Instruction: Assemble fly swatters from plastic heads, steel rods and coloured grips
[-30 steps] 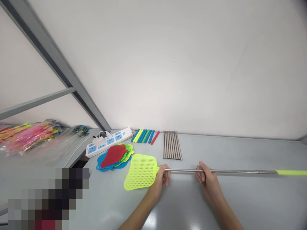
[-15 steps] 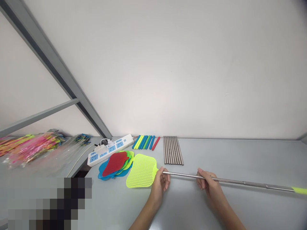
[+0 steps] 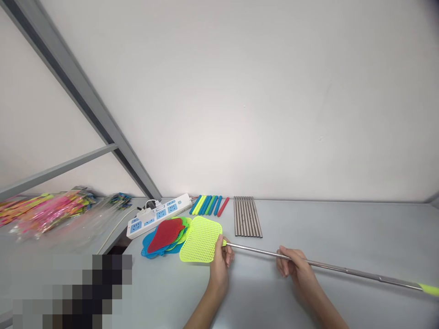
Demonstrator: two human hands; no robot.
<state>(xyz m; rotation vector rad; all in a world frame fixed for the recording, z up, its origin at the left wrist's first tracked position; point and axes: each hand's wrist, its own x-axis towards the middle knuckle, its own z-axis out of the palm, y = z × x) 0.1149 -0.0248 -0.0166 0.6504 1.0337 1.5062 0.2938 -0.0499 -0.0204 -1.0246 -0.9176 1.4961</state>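
A yellow-green fly swatter (image 3: 201, 240) with an extended metal telescopic rod (image 3: 255, 250) lies across both of my hands above the table. My left hand (image 3: 221, 260) pinches it at the neck, where the perforated head meets the rod. Farther along, my right hand (image 3: 297, 265) has its thumb and fingers closed around the rod. The yellow-green handle (image 3: 429, 289) at the far end reaches the right edge of the view. Behind the held head lies a pile of loose swatter heads, a red head (image 3: 166, 235) on top of green and blue ones.
Several coloured handles (image 3: 207, 205) lie in a row by the wall, beside several metal rods (image 3: 247, 217). A white power strip (image 3: 159, 214) with plugs stands left of them. Bagged colourful items (image 3: 58, 210) rest on the left table. A metal frame bar (image 3: 82, 100) slants above.
My left hand has slid left from the rod to the neck of the swatter. The handle end has dipped, so the rod slopes more, and my right hand has shifted slightly left.
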